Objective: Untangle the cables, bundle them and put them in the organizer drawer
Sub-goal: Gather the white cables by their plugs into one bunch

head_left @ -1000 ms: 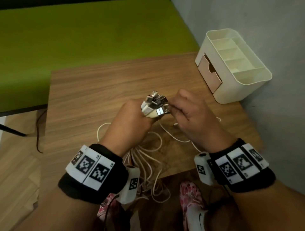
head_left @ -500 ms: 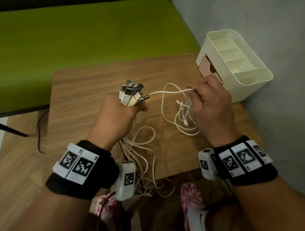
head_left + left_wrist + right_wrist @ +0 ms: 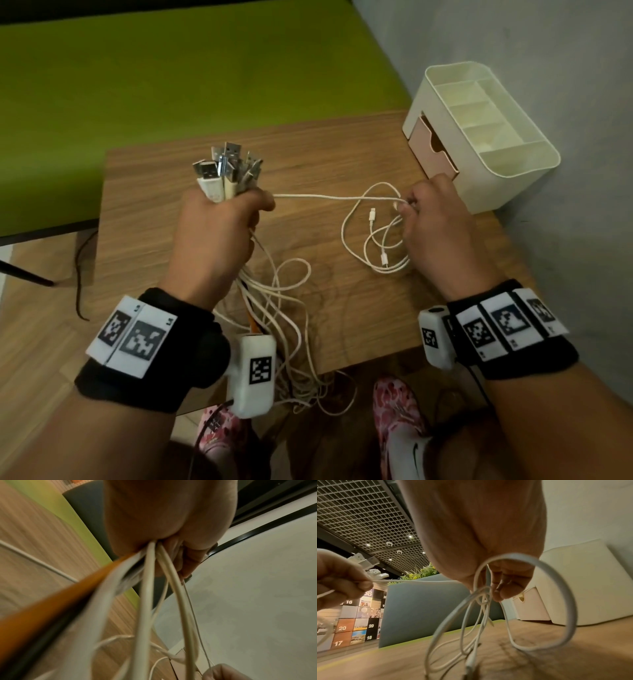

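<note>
My left hand (image 3: 219, 236) grips a bunch of white cables just below their USB plugs (image 3: 226, 171), which stick up out of the fist. The cables' tails (image 3: 274, 308) hang down and over the table's front edge. One thin white cable (image 3: 325, 197) runs taut across to my right hand (image 3: 431, 222), which pinches it together with several loops (image 3: 373, 246) that droop onto the table. In the right wrist view the fingers (image 3: 503, 588) pinch a knotted spot (image 3: 483, 595) of these loops. The cream organizer (image 3: 513, 185) stands at the far right, its pink drawer (image 3: 435, 150) slightly out.
The small wooden table (image 3: 171, 274) stands against a grey wall (image 3: 582, 240) on the right. A green surface (image 3: 171, 68) lies beyond its far edge. Patterned shoes (image 3: 394, 411) show below the front edge. A dark cord (image 3: 80, 274) hangs at the table's left side.
The hands, close together a second ago, have drawn apart. My left hand moved left with the plug bunch; my right hand pulled one cable with its loops out toward the organizer.
</note>
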The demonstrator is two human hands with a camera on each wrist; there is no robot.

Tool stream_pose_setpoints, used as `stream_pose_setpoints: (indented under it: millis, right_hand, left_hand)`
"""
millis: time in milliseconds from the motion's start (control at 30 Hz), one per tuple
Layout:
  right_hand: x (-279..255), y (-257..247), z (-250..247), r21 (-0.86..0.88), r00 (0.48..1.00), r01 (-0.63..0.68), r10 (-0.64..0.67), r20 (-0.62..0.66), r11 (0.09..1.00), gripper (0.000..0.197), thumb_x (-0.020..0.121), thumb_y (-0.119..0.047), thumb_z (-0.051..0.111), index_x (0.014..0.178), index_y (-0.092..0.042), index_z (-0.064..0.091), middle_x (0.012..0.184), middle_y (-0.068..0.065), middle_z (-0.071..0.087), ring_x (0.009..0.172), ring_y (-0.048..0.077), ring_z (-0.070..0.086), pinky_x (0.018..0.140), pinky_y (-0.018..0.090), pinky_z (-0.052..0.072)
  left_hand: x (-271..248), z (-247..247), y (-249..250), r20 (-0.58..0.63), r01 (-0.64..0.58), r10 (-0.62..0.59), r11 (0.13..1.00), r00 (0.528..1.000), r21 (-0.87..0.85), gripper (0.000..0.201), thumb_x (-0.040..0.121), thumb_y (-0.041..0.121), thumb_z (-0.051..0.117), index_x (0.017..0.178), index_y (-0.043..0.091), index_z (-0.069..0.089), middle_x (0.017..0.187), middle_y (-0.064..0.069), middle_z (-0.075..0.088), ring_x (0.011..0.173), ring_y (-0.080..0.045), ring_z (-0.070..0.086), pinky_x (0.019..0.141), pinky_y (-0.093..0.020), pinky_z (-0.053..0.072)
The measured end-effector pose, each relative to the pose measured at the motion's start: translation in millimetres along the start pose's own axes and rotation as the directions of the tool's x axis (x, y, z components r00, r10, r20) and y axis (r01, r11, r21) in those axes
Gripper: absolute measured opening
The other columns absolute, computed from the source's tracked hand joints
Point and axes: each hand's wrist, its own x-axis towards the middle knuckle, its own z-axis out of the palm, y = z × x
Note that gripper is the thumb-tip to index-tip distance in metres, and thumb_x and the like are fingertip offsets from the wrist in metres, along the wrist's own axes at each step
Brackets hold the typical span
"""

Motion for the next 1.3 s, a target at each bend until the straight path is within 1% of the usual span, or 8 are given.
stream_pose_setpoints:
  millis: [267, 400, 533, 633, 800, 1000, 1200, 1300]
  right_hand:
    - [-1, -10, -1, 0.080, 0.966, 0.257, -0.253, -0.059, 0.963, 0.012, 0.097, -0.019, 0.055, 0.100, -0.015, 0.066, 0.093, -0.007, 0.056, 0.091, 0.016, 0.047, 0.075, 0.026, 0.030]
    - [-4, -9, 9, 0.108, 0.935, 0.352, -0.346, -0.078, 0.930, 0.018, 0.091, -0.011, 0.063, 0.106, -0.010, 0.073, 0.088, 0.004, 0.060, 0.085, 0.023, 0.053, 0.069, 0.031, 0.042]
    - [-7, -14, 16, 0.041, 0.909, 0.413, -0.409, -0.074, 0.910, 0.015, 0.084, -0.003, 0.070, 0.097, -0.007, 0.075, 0.080, 0.009, 0.056, 0.074, 0.027, 0.055, 0.055, 0.035, 0.047]
    - [-12, -30, 13, 0.084, 0.876, 0.480, -0.472, -0.096, 0.873, 0.015, 0.088, -0.008, 0.064, 0.099, -0.005, 0.074, 0.084, 0.009, 0.057, 0.076, 0.025, 0.054, 0.057, 0.039, 0.048]
    - [-15, -41, 4, 0.157, 0.876, 0.483, -0.473, -0.098, 0.862, 0.019, 0.095, -0.016, 0.057, 0.104, -0.006, 0.070, 0.092, 0.005, 0.058, 0.083, 0.018, 0.052, 0.069, 0.029, 0.043]
    - [-7, -19, 7, -0.071, 0.971, 0.122, -0.104, 0.217, 0.990, 0.026, 0.098, -0.032, 0.053, 0.117, -0.019, 0.065, 0.113, -0.002, 0.058, 0.103, 0.017, 0.050, 0.088, 0.037, 0.045]
    - [-5, -20, 2, -0.067, 0.979, 0.189, -0.193, -0.059, 0.980, 0.020, 0.096, -0.025, 0.053, 0.099, -0.011, 0.066, 0.099, 0.005, 0.057, 0.093, 0.025, 0.051, 0.080, 0.040, 0.042]
    - [-4, -22, -5, 0.061, 0.946, 0.263, -0.245, -0.214, 0.963, 0.014, 0.096, -0.019, 0.054, 0.094, -0.008, 0.063, 0.096, 0.006, 0.059, 0.092, 0.021, 0.050, 0.081, 0.031, 0.037]
  left_hand:
    - [0, 0, -16, 0.216, -0.047, -0.164, 0.683, 0.963, 0.729, 0.015, 0.083, 0.023, 0.072, 0.075, 0.013, 0.064, 0.069, -0.007, 0.065, 0.066, -0.023, 0.063, 0.053, -0.031, 0.039]
    - [-3, 5, -6, 0.133, -0.125, 0.067, 0.863, 0.989, 0.489, 0.012, 0.088, 0.022, 0.070, 0.086, 0.011, 0.071, 0.070, -0.006, 0.068, 0.054, -0.009, 0.057, 0.048, -0.023, 0.036]
    - [-9, 7, -1, 0.063, -0.212, 0.203, 0.938, 0.977, 0.273, 0.009, 0.090, 0.019, 0.069, 0.093, 0.013, 0.074, 0.095, -0.015, 0.073, 0.082, -0.022, 0.066, 0.066, -0.031, 0.045]
    - [-13, 17, -4, 0.196, -0.189, 0.139, 0.944, 0.971, 0.271, 0.006, 0.089, 0.017, 0.070, 0.091, 0.015, 0.075, 0.092, -0.010, 0.075, 0.085, -0.020, 0.067, 0.071, -0.035, 0.048]
    - [-15, 23, -7, 0.345, -0.253, 0.095, 0.857, 0.934, 0.450, 0.026, 0.089, 0.014, 0.063, 0.064, 0.014, 0.066, 0.059, 0.002, 0.063, 0.050, -0.004, 0.053, 0.045, -0.018, 0.033]
    - [-10, 13, 0, 0.267, 0.086, -0.044, 0.985, 0.963, -0.147, 0.016, 0.093, 0.009, 0.058, 0.077, 0.013, 0.061, 0.053, 0.001, 0.043, 0.039, -0.006, 0.028, 0.040, -0.017, 0.021]
    - [-11, 8, 5, 0.289, 0.149, -0.071, 0.955, 0.955, -0.257, 0.016, 0.096, 0.014, 0.054, 0.082, 0.010, 0.058, 0.056, 0.000, 0.047, 0.040, -0.007, 0.024, 0.040, -0.020, 0.015]
    - [1, 0, -6, 0.173, 0.141, -0.146, 0.989, 0.974, 0.042, 0.015, 0.094, 0.013, 0.059, 0.080, 0.011, 0.064, 0.068, -0.002, 0.069, 0.039, -0.009, 0.037, 0.044, -0.024, 0.023]
